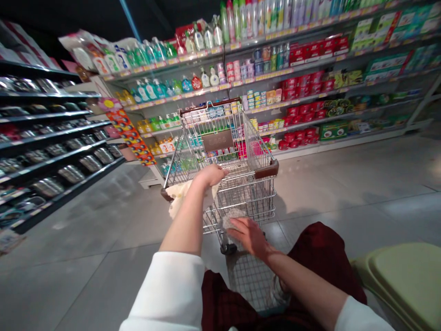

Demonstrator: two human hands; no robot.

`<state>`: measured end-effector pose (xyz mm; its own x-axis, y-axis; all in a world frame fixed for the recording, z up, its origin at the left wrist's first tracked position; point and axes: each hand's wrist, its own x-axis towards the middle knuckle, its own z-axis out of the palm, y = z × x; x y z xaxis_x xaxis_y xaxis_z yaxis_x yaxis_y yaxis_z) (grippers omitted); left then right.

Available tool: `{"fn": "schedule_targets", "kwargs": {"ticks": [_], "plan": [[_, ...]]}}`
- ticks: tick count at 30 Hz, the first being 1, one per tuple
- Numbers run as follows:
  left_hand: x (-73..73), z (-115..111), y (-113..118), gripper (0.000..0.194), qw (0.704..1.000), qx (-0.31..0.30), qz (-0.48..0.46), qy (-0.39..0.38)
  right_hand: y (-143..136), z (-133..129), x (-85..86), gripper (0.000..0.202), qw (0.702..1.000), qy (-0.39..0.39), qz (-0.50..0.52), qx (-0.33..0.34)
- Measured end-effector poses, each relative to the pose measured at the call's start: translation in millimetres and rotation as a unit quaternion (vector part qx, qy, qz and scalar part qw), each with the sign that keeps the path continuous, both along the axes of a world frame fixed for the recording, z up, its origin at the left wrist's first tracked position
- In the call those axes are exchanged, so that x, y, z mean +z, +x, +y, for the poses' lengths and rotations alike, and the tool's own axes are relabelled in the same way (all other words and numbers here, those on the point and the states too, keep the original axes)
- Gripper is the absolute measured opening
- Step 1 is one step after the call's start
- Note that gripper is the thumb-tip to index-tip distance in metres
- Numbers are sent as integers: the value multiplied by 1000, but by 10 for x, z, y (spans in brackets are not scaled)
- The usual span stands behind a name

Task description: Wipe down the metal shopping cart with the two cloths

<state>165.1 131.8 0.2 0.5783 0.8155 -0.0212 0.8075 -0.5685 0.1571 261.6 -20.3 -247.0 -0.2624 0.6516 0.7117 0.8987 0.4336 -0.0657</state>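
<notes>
A metal shopping cart (241, 195) with brown plastic corners stands in front of me. My left hand (212, 175) reaches over its near top rail, fingers closed, with a cream patterned cloth (178, 196) bunched under it and hanging over the left side of the rail. Lower down, my right hand (251, 235) is at the near end of the basket. Its fingers press on a pale speckled piece (233, 216); whether that is cloth or sponge I cannot tell. A brown sign plate (217, 139) hangs at the cart's far end.
Shelves of bottles and boxes (299, 92) run behind the cart. Metal pots (70, 172) fill a rack on the left. A pale green lidded plastic item (406, 276) stands at my right. One dark caster (228, 248) shows under the cart, near my legs.
</notes>
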Motion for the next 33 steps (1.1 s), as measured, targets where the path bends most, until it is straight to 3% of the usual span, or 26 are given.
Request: {"fn": "schedule_targets", "kwargs": {"ticks": [2, 4, 7, 10, 13, 16, 19, 22, 24, 25, 26, 28, 33], "plan": [[3, -4, -2, 51, 1000, -5, -2, 2, 145, -24, 95, 26, 998, 41, 11, -37], [6, -6, -3, 51, 1000, -5, -3, 0, 314, -39, 39, 23, 997, 53, 0, -59], [10, -11, -7, 51, 1000, 3, -5, 0, 539, -108, -266, 20, 998, 16, -12, -58], [14, -21, -14, 52, 1000, 6, -6, 3, 692, -237, -577, 33, 993, -86, 29, -79], [22, -33, -21, 52, 1000, 4, -10, 0, 821, -357, -632, 41, 979, -138, 122, -89], [32, -39, -22, 53, 1000, 1, -8, -4, 979, -427, -330, 36, 962, -75, 243, -99], [35, -31, -18, 51, 1000, 3, -1, -4, 1162, -426, 257, 32, 927, 57, 353, -113], [33, -22, -16, 49, 1000, 4, -1, -3, 1319, -323, 852, 36, 892, 198, 387, -126], [34, -25, -20, 48, 1000, 2, -4, -2, 1373, -210, 1075, 44, 902, 212, 359, -112], [36, -30, -22, 48, 1000, 3, -4, -2, 1377, -152, 1107, 47, 912, 196, 344, -102], [39, -37, -25, 48, 1000, 5, -6, -3, 1365, -98, 1082, 49, 923, 170, 334, -93], [46, -51, -29, 49, 1000, 9, -7, -4, 1306, -22, 877, 52, 932, 122, 328, -94], [55, -63, -28, 50, 1000, 5, -3, -1, 1201, -103, -45, 53, 922, 53, 346, -163]]}}
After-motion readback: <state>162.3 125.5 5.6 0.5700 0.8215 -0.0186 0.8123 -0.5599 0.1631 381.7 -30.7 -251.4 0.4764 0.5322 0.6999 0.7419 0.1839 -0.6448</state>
